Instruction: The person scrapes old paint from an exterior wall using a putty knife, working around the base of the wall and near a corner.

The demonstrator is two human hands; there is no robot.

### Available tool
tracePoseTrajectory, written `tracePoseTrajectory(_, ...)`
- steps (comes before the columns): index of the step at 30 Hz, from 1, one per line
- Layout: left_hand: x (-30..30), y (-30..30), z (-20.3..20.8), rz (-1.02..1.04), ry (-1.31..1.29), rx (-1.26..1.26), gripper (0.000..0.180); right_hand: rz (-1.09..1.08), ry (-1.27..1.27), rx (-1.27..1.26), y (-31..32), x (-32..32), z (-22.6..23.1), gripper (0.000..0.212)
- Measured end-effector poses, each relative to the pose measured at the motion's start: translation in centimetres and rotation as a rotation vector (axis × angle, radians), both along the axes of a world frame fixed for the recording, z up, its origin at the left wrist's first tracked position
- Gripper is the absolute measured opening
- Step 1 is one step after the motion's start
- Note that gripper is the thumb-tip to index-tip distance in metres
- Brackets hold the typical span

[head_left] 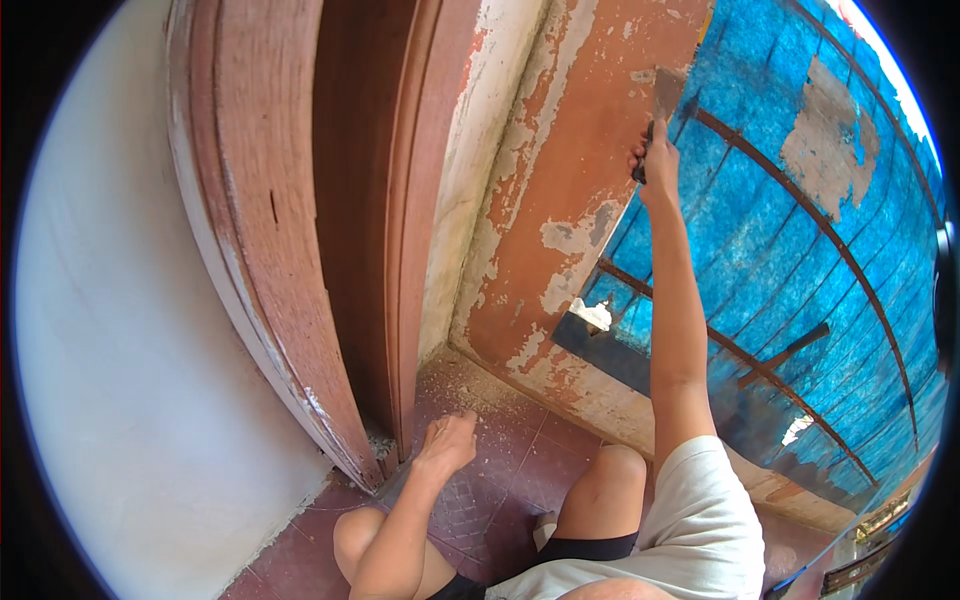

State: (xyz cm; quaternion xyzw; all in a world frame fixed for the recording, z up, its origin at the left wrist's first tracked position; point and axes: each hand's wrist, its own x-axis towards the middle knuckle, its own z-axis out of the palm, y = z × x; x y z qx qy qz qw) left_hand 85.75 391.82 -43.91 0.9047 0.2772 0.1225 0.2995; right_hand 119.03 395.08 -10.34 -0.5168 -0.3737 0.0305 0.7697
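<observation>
My right arm reaches up and forward, and my right hand [655,165] is wrapped round the dark handle of a scraper [668,92]. Its wide metal blade points upward, over the orange-painted wall [580,130] close to the edge of a blue panel. Whether the blade touches the paint, I cannot tell. Patches of this wall are bare and pale where paint has come off. Low down, in front of my knees, my left hand [447,443] hangs with its fingers curled in, and nothing shows in it.
To the left stands a reddish-brown wooden door frame [275,180] beside a white wall [110,300]. Paint flakes [480,395] litter the dark red tiled floor [490,505]. The blue panel [740,240] at right has rusty bars and torn patches.
</observation>
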Motion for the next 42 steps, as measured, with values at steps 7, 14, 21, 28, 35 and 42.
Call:
tracePoseTrajectory(7,0.5,0.3,-1.1,-0.061,0.001,-0.036,0.014,0.070,-0.021,0.054,1.2,0.9,10.0,0.041)
tracePoseTrajectory(14,0.0,0.1,-0.9,-0.015,0.028,-0.028,0.015,0.034,-0.027,0.003,0.2,-1.0,2.8,0.043)
tracePoseTrajectory(21,1.6,0.2,-1.7,-0.081,0.031,-0.054,0.015,-0.026,-0.136,0.084,0.6,3.2,9.6,0.040)
tracePoseTrajectory(28,0.9,1.2,-0.3,-0.013,-0.048,-0.046,0.015,-0.078,-0.434,0.109,0.3,-2.1,6.4,0.020)
tracePoseTrajectory(35,1.3,-0.4,-0.4,-0.052,0.005,-0.033,0.016,-0.062,-0.155,-0.024,-1.3,-7.4,-24.8,0.023)
tracePoseTrajectory(42,0.5,-0.8,-0.6,-0.023,-0.010,0.009,0.015,0.030,0.278,-0.287,-2.9,-7.7,-42.5,0.019)
